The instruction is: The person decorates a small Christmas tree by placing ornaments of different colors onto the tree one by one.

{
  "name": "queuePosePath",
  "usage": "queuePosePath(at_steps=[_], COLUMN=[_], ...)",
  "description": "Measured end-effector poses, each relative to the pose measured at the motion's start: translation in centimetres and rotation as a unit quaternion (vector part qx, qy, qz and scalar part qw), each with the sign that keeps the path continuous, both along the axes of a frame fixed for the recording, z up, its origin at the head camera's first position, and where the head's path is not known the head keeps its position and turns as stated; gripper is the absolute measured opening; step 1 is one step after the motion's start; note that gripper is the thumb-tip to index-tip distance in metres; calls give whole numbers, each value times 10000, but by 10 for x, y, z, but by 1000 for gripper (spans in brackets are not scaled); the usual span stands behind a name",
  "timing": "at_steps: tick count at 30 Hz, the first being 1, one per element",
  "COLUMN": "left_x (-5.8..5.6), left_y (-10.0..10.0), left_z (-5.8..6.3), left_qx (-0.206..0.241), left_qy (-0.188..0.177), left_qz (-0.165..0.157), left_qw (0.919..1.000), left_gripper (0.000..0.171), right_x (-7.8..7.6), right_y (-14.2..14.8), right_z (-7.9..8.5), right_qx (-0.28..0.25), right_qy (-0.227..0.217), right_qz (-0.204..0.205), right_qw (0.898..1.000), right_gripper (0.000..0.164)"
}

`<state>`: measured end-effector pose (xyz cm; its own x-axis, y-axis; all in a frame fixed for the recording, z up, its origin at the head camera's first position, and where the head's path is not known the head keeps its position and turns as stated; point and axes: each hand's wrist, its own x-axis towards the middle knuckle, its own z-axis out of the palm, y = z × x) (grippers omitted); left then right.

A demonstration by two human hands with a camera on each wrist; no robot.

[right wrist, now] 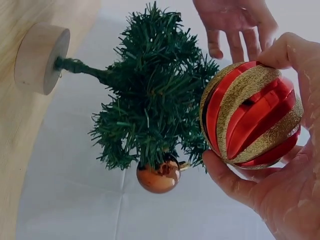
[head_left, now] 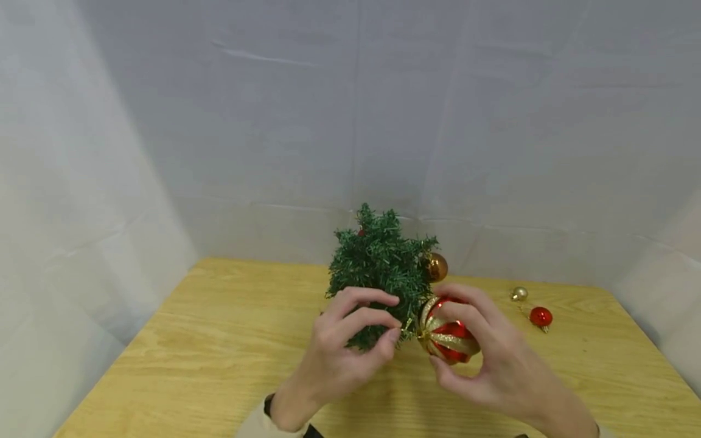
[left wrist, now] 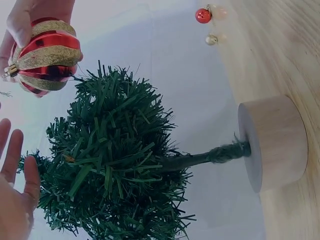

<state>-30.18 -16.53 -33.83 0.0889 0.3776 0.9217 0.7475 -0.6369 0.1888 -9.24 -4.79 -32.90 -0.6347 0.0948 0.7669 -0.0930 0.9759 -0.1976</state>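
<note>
My right hand (head_left: 493, 347) grips a large red Christmas ball (head_left: 451, 340) with gold glitter stripes, thumb below and fingers over the top. In the right wrist view the ball (right wrist: 252, 115) fills the curve of the fingers. To its left, the thumb and forefinger of my left hand (head_left: 345, 347) pinch the gold hanging cord (head_left: 406, 328) by the ball's cap. Its other fingers are spread in the left wrist view. Just behind both hands stands a small green artificial Christmas tree (head_left: 383, 255), overlapped by the left fingers. A copper ball (head_left: 437, 267) hangs on its right side.
The tree's round wooden base (left wrist: 275, 142) rests on the wooden table (head_left: 235, 328). A small gold ball (head_left: 519, 294) and a small red ornament (head_left: 541, 316) lie at the back right. Pale cloth (head_left: 274, 121) walls the table at the back and sides.
</note>
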Motion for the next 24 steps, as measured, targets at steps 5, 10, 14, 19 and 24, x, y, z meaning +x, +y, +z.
queuePosePath(at_steps=[5,10,14,19,24], left_x=[2,3,4,4,1], left_y=[-2,-3,-3,-3,-3], left_z=[-1,-2,-3,-2,-1], left_qx=[-112,-159,-149,-74,78], left_qy=[-91,-108,-51,15,288], left_qz=[-10,-84,-118,-70,129], left_qw=[9999,9998,9998,9999,9995], left_gripper=[9,8,9,8,11], right_x=[-2,-7,-11,-12,-14], right_y=[-4,-6,-8,-8,-8], right_z=[-1,-1,-2,-3,-3], right_qx=[-171,-88,-146,-141,-93], right_qy=[-125,1,135,336,561], right_qz=[-168,-316,-276,-122,77], right_qw=[9996,9995,9994,9993,9984], right_gripper=[33,26,29,29,25])
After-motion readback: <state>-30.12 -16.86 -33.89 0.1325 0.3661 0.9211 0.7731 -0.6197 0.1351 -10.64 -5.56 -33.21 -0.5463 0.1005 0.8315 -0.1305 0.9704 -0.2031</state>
